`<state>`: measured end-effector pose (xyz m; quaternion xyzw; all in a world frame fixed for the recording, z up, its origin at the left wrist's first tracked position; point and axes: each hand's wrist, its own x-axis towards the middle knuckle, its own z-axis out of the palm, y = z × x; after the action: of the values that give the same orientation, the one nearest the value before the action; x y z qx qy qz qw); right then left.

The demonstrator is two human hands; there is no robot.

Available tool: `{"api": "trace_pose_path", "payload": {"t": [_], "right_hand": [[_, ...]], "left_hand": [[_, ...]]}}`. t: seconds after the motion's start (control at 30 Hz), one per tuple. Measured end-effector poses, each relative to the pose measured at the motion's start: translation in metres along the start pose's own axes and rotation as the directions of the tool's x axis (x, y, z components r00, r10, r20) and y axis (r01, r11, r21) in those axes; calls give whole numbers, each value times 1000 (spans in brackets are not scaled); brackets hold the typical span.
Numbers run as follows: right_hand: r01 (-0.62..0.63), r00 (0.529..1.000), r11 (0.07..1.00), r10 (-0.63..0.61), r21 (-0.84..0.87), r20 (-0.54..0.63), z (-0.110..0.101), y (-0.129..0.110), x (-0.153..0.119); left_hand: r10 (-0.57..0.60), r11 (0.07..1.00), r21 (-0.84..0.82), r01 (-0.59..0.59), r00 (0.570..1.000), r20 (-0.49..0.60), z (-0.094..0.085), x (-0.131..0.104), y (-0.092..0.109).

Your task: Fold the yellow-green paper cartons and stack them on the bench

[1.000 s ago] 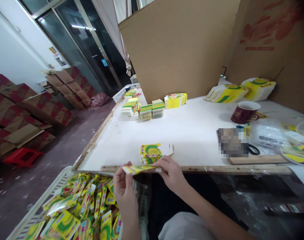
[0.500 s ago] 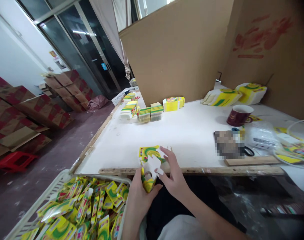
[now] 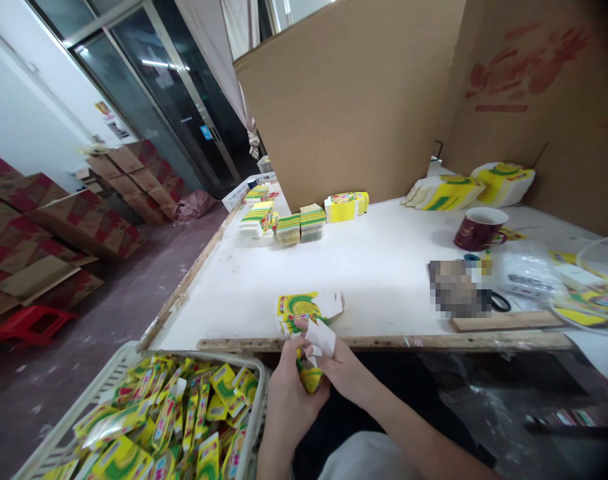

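Note:
A small yellow-and-green cardboard box (image 3: 311, 379) is held between my two hands at the table's front edge, its white end flaps standing up. My left hand (image 3: 288, 381) is closed around the box from the left. The fingers of my right hand (image 3: 345, 371) are closed on the box's white flap from the right; the fingertips are partly hidden. Just beyond the hands lie yellow box blanks (image 3: 297, 307), printed side up with white flaps to the right. To the left stands a cream plastic basket (image 3: 260, 380) heaped with small yellow boxes.
Stacks of blanks (image 3: 311, 227) stand along a tall cardboard sheet (image 3: 354, 113). On the right are a maroon mug (image 3: 477, 230), a clear plastic bag (image 3: 527, 273) and a wooden strip (image 3: 507, 322). A wooden strip (image 3: 224, 343) edges the table. A red stool (image 3: 31, 325) and cartons stand left.
My right hand has come down and left from over the blanks, closing on the white flap. My left hand and the box have shifted slightly to the right.

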<state>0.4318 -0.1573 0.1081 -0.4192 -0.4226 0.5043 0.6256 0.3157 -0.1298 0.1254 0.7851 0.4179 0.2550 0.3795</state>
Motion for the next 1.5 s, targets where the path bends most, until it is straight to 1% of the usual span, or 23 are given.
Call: {"api": "trace_pose_path", "payload": {"t": [0.1, 0.17, 0.23, 0.3, 0.37, 0.43, 0.6, 0.77, 0.83, 0.93, 1.0, 1.07, 1.1, 1.13, 1.17, 1.2, 1.23, 1.27, 1.3, 1.33, 1.4, 1.43, 1.5], "right_hand": [[83, 993, 973, -63, -218, 95, 4, -8, -7], [170, 982, 930, -131, -327, 139, 5, -13, -9], [267, 963, 884, -227, -385, 148, 4, -13, -7], [305, 952, 859, -292, -411, 94, 0, -10, -3], [283, 949, 858, -315, -428, -5, -5, -5, 2], [259, 952, 843, -306, -472, -23, -10, -1, 4], [311, 949, 715, -196, -626, 248, -20, -2, 2], [323, 938, 702, -149, -635, 314, -35, -17, 3], [309, 944, 713, -152, -630, 292, -35, -20, 4], [237, 972, 769, -183, -594, 151, -25, -15, 3], [226, 972, 811, -225, -540, 68, -15, -8, 3], [264, 961, 845, -272, -465, 51, -7, -1, 5], [282, 956, 855, -290, -435, 48, -5, 0, 8], [292, 952, 856, -302, -426, 47, -5, 1, 11], [293, 951, 843, -306, -451, 46, -6, 2, 16], [283, 951, 811, -307, -513, 40, -9, 2, 21], [257, 952, 754, -304, -604, 25, -12, 2, 27], [214, 956, 666, -292, -715, 14, -16, 3, 34], [157, 964, 557, -267, -816, 3, -20, 5, 40], [97, 972, 446, -234, -890, -12, -24, 7, 46], [3, 985, 286, -168, -958, -47, -29, 15, 56], [-20, 988, 247, -145, -969, -57, -31, 19, 59], [-34, 989, 237, -133, -971, -67, -34, 25, 63]], "left_hand": [[44, 999, -27, -45, 999, -5, 1, 0, -10], [122, 992, -7, -123, 989, -86, 3, 0, -17], [209, 978, 71, -198, 958, -195, 5, 2, -24], [281, 952, 204, -228, 916, -285, 3, 5, -27], [315, 926, 308, -219, 897, -310, -4, 8, -29], [288, 929, 315, -194, 915, -284, -13, 10, -29], [211, 953, 267, -142, 946, -247, -27, 8, -32], [183, 960, 244, -134, 965, -189, -27, 6, -29], [191, 960, 240, -143, 963, -189, -24, 7, -26], [210, 956, 253, -146, 947, -245, -20, 7, -24], [186, 965, 230, -124, 944, -274, -19, 7, -25], [100, 991, 117, -67, 947, -306, -22, 7, -29], [37, 999, 19, -32, 930, -365, -26, 7, -32], [-37, 993, -115, -18, 890, -454, -31, 7, -37], [-123, 960, -277, -45, 820, -559, -38, 7, -42], [-227, 889, -444, -113, 732, -642, -45, 7, -48], [-339, 781, -591, -202, 657, -673, -53, 7, -54], [-441, 649, -707, -282, 617, -652, -60, 7, -60], [-518, 521, -794, -313, 623, -586, -66, 8, -66], [-570, 416, -857, -304, 647, -507, -70, 8, -70], [-624, 289, -933, -217, 696, -355, -69, 10, -75], [-638, 239, -956, -169, 715, -286, -65, 12, -76], [-644, 143, -987, -69, 751, -146, -53, 17, -73]]}}
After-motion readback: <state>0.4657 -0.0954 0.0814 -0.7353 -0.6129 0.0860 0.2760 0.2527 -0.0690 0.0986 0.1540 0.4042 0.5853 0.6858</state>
